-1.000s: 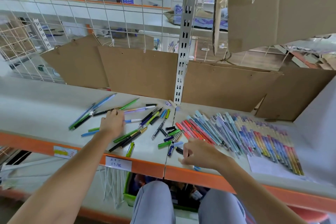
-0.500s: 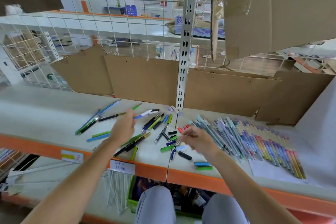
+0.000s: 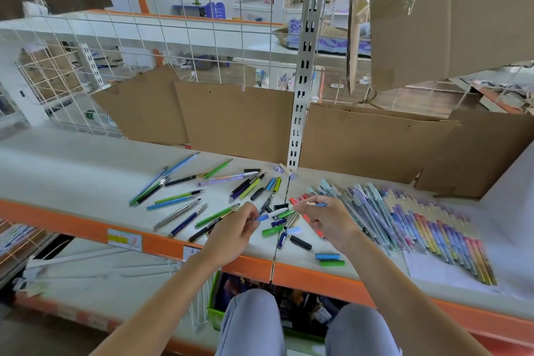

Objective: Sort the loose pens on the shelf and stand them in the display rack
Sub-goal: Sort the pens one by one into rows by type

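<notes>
Loose pens [image 3: 185, 196] in green, blue, black and silver lie scattered on the grey shelf [image 3: 72, 170]. My left hand [image 3: 234, 235] pinches the blue end of a white and blue pen [image 3: 273, 214] just above the shelf's middle. My right hand [image 3: 329, 224] is close by on the right and pinches a thin piece with a blue tip [image 3: 318, 205]. The two hands almost meet over a small heap of pens and caps [image 3: 281, 224]. A neat row of pastel and coloured pens [image 3: 419, 225] lies side by side to the right.
A blue cap [image 3: 328, 256] and a green cap [image 3: 332, 263] lie by the orange front edge [image 3: 318, 276], with a black cap [image 3: 300, 242] nearby. Cardboard sheets [image 3: 237, 121] line the back. A slotted metal upright [image 3: 300, 95] stands mid-shelf. White paper [image 3: 424, 269] lies under the row.
My left hand left the scattered pile and came to the middle with the white and blue pen. My right hand rose from the front edge, where blue and green caps now lie.
</notes>
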